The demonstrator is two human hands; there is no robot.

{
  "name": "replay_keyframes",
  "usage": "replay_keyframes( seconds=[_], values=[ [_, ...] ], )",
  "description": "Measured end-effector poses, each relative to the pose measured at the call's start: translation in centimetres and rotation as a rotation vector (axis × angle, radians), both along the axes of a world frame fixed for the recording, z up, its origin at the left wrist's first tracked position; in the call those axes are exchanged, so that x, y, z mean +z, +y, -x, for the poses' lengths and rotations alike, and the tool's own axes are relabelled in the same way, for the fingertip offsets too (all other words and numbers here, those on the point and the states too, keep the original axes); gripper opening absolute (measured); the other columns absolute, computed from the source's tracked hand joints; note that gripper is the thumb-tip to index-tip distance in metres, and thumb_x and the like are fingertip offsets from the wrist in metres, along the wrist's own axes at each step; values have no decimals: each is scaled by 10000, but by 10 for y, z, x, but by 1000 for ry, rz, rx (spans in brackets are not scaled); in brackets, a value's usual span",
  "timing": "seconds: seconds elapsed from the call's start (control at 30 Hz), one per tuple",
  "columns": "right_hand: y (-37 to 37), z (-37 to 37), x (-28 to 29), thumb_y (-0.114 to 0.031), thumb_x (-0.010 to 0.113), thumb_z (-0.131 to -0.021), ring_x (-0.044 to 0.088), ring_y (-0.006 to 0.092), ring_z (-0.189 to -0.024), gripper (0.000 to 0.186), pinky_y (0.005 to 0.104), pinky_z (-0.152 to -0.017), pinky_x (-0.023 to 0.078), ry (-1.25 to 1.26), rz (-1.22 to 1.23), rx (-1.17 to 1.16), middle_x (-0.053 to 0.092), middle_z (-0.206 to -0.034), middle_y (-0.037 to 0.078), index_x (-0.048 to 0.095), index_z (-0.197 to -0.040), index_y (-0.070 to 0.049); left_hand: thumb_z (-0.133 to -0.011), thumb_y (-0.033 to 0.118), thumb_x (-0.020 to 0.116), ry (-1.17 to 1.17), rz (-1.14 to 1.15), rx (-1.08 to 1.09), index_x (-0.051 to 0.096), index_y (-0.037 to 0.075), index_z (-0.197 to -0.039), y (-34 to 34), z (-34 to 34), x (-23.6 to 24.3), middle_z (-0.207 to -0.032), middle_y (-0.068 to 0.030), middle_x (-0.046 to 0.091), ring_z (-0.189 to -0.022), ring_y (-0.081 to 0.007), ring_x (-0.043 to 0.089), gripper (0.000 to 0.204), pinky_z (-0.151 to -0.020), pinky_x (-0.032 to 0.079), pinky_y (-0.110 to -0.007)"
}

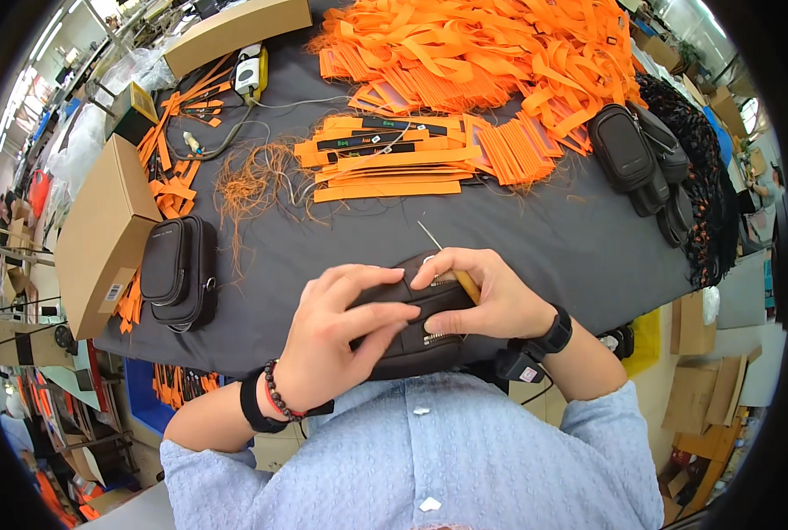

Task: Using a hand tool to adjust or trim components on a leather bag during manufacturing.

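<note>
Shown just below the centre of the frame, at the near edge of the bench (pixel 579 247), with a bag (pixel 412 360) under the left hand (pixel 323 325), its grip impossible to tell, a tool (pixel 468 285) gripped in the right hand (pixel 504 298), and orange straps (pixel 482 44) heaped above.

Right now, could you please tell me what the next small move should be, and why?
I would probably steady the dark bag with the left hand, whose fingers lie on it. The right hand holds a yellow-handled tool while its thumb sits beside a zipper, so it seems less free to stop the bag from shifting.
</note>
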State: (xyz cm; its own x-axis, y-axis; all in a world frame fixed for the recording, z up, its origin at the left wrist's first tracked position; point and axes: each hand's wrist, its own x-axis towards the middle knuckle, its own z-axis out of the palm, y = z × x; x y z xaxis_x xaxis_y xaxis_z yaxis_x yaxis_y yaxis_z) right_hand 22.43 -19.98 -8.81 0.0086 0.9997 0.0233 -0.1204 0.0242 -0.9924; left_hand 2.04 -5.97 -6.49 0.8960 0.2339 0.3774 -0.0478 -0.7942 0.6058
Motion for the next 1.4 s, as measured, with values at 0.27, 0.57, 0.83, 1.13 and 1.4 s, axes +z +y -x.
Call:
replay_keyframes(
  seconds=[0.27,0.57,0.83,1.13,1.4],
  values=[
    [2,20,2,-2,676,-899,557,140,-1170,407,298,-1035,440,278,163,107,599,-1260,79,556,-1287,9,-654,167,888,109,165,-39,750,155,-1111,-12,25,5,-1301,-135,609,-1187,-333,608,478,-958,527,-412],
    [20,27,4,-48,700,-909,595,87,-997,327,247,-892,513,382,316,85,619,-1099,43,573,-1208,-17,-662,291,915,93,266,100,669,-11,-1197,0,34,-12,-1215,-182,667,-1053,-291,695,661,-884,571,-335],
    [27,24,-6,-46,716,-897,591,67,-945,249,228,-843,508,401,310,36,615,-1021,17,581,-1107,-39,-738,249,870,132,257,60,697,-32,-1084,12,27,-20,-899,-151,697,-778,-277,707,478,-683,561,-312],
    [20,19,-12,-79,620,-971,585,68,-911,200,237,-834,488,138,192,80,616,-1018,7,593,-1162,-26,-878,212,739,181,292,29,671,-1,-791,7,21,-21,-653,-145,623,-521,-257,598,240,-488,449,-329],
    [-2,-14,15,-172,447,-1057,548,141,-774,362,265,-718,457,-704,-181,-305,593,-916,77,506,-1380,-18,-981,263,629,491,917,51,651,-36,-707,12,24,-14,-556,32,505,-548,-27,409,405,-465,321,-256]
  ],
)
